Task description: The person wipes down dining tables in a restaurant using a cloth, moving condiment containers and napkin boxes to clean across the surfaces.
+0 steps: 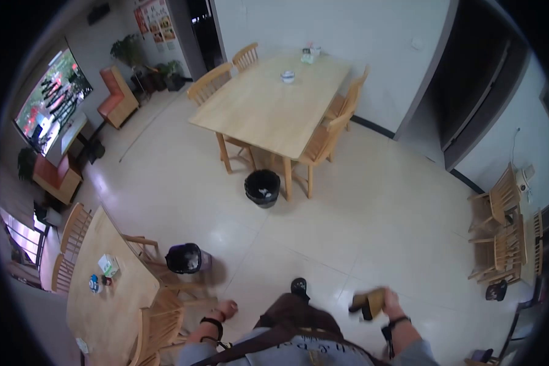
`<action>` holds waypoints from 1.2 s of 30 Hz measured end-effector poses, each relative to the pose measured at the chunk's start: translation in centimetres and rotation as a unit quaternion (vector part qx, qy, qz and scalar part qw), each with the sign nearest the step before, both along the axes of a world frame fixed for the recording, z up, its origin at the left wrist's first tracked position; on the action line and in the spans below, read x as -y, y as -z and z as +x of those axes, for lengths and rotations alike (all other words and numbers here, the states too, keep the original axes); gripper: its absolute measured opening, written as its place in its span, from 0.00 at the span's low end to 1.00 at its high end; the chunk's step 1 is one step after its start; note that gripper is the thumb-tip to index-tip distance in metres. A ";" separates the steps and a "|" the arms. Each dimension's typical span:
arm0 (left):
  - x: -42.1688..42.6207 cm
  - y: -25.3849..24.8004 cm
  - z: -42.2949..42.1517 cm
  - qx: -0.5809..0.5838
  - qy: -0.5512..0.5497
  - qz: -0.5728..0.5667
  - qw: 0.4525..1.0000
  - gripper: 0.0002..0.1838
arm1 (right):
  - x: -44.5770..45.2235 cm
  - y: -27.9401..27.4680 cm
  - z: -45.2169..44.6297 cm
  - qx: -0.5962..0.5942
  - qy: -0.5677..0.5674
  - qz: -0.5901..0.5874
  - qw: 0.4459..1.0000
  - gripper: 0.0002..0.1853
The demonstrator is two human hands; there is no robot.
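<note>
Right hand (391, 302): gripping tan-and-black item (368, 302) above floor (402, 244) | left hand (227, 309): near wooden chair (165, 316), cannot tell whether closed

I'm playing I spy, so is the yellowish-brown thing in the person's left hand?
No, the yellowish-brown thing is in the right hand.
</note>
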State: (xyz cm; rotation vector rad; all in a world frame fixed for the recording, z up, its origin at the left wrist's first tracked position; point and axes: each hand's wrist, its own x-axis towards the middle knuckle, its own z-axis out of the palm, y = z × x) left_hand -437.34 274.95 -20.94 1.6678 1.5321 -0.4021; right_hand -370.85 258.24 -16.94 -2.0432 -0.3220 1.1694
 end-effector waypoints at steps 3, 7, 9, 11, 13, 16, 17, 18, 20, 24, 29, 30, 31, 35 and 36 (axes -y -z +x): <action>-8.0 -8.4 1.5 0.107 -0.118 0.031 0.987 0.16 | -21.3 -10.3 -4.7 0.039 -0.067 0.179 0.981 0.26; -15.6 -12.6 1.6 0.190 -0.163 0.069 0.966 0.16 | -42.9 -20.9 -8.1 0.278 -0.236 0.310 0.878 0.23; -18.9 -12.9 1.6 0.169 -0.170 0.087 0.967 0.16 | -51.6 -25.4 -10.9 0.299 -0.316 0.337 0.835 0.25; -22.1 -11.3 0.7 0.179 -0.196 0.097 0.959 0.17 | -59.6 -25.6 -13.3 0.318 -0.394 0.316 0.802 0.27; -23.5 -8.6 -0.9 0.164 -0.230 0.071 0.957 0.17 | -66.8 -23.2 -16.1 0.367 -0.461 0.249 0.769 0.29; -22.9 -4.7 -4.5 0.134 -0.285 0.052 0.948 0.18 | -78.4 -16.5 -18.9 0.414 -0.535 0.201 0.708 0.33; -22.0 -4.3 -6.1 0.100 -0.280 0.063 0.953 0.17 | -81.9 -13.3 -19.9 0.428 -0.538 0.217 0.693 0.34; -18.6 0.9 -9.5 0.097 -0.364 -0.024 0.926 0.16 | -84.6 -10.2 -21.2 0.436 -0.540 0.230 0.682 0.35; -16.0 -3.5 -12.3 0.079 -0.358 -0.006 0.931 0.16 | -89.8 -4.9 -23.2 0.431 -0.560 0.179 0.684 0.38; -14.3 -6.1 -16.4 0.145 -0.612 -0.096 0.771 0.17 | -98.2 -5.6 -32.4 0.458 -0.523 0.040 0.718 0.42; -27.9 -15.1 -12.3 -0.033 -0.511 -0.156 0.845 0.15 | -106.9 -7.5 -45.0 0.442 -0.555 -0.033 0.704 0.41; -30.2 -13.9 -14.4 -0.011 -0.490 -0.144 0.860 0.15 | -108.4 -7.8 -47.1 0.439 -0.549 -0.039 0.710 0.41; -33.0 -12.3 -16.8 0.012 -0.461 -0.125 0.878 0.15 | -110.0 -8.0 -49.1 0.436 -0.541 -0.047 0.717 0.41; -46.8 -7.8 -28.9 0.031 -0.349 0.007 0.937 0.17 | -116.1 -7.3 -55.8 0.461 -0.448 -0.116 0.757 0.40; -52.4 -8.9 -31.8 -0.003 -0.335 0.014 0.942 0.15 | -117.4 -6.9 -56.7 0.470 -0.417 -0.137 0.766 0.40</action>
